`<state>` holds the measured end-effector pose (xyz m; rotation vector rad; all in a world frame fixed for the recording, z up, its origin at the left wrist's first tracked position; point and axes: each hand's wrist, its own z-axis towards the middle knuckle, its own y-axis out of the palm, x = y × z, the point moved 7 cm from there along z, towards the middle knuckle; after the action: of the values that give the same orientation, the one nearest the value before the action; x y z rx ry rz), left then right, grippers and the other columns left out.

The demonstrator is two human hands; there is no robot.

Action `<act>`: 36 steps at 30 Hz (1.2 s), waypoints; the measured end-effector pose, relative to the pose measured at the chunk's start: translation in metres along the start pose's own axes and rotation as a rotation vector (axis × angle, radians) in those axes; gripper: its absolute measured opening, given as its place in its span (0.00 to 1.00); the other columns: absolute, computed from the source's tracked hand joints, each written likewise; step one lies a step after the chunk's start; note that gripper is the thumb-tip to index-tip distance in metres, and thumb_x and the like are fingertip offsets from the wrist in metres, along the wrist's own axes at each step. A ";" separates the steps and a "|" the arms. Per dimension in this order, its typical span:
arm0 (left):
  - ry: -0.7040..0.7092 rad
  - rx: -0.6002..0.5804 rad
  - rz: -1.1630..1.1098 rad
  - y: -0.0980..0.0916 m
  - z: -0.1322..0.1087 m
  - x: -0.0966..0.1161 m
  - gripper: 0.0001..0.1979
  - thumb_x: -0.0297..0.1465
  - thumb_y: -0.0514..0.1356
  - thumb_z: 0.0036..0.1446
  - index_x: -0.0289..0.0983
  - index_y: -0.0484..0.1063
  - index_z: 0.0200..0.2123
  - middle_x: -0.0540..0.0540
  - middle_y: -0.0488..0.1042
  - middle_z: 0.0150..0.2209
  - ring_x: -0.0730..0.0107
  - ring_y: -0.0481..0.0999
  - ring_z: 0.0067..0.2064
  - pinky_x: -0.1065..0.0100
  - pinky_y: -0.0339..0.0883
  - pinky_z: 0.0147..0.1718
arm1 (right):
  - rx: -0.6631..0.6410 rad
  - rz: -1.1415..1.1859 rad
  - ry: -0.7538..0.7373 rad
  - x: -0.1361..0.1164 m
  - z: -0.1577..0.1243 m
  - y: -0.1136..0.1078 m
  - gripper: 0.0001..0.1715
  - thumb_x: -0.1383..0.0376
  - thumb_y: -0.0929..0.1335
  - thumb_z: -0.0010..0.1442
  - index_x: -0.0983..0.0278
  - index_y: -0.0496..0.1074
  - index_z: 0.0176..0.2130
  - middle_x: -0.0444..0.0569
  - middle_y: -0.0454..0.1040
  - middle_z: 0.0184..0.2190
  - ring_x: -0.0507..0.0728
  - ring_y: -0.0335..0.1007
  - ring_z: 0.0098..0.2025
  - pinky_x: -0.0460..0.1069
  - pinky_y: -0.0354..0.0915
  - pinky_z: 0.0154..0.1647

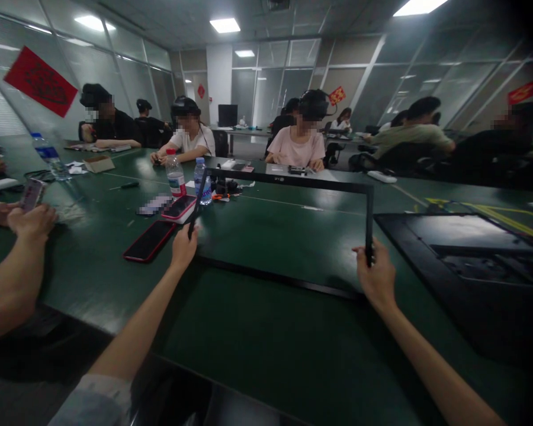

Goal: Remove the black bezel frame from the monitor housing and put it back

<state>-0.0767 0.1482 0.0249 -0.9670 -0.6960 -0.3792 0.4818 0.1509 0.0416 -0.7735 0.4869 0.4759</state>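
Both of my hands hold up a thin black rectangular screen bezel (311, 181), which stands tilted over the green table. My left hand (184, 247) is closed on its left side strip. On the opposite side, my right hand (378, 273) grips the right strip with fingers and thumb. Through the bezel's opening the bare tabletop shows. To the right of my right hand lies a large dark panel (408, 248), apparently part of an opened laptop or screen. A phone with a red edge (148, 241) lies just left of my left hand.
Behind the phone are a pink-edged phone (179, 207), a red-capped bottle (175, 177) and a blue-capped bottle (201, 177). At the left, another person's hands (31, 222) hold a phone. Several people sit across the green table (266, 337).
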 end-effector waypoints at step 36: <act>0.011 -0.132 0.342 0.020 -0.008 -0.017 0.25 0.43 0.52 0.68 0.37 0.74 0.61 0.34 0.65 0.69 0.40 0.55 0.73 0.36 0.50 0.67 | -0.323 0.011 0.044 0.051 -0.004 0.044 0.29 0.58 0.66 0.58 0.65 0.75 0.57 0.58 0.79 0.49 0.65 0.78 0.47 0.62 0.73 0.53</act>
<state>-0.0743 0.1518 -0.0019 -1.1853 -0.4878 -0.1296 0.4960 0.1871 -0.0135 -1.0942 0.4602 0.5560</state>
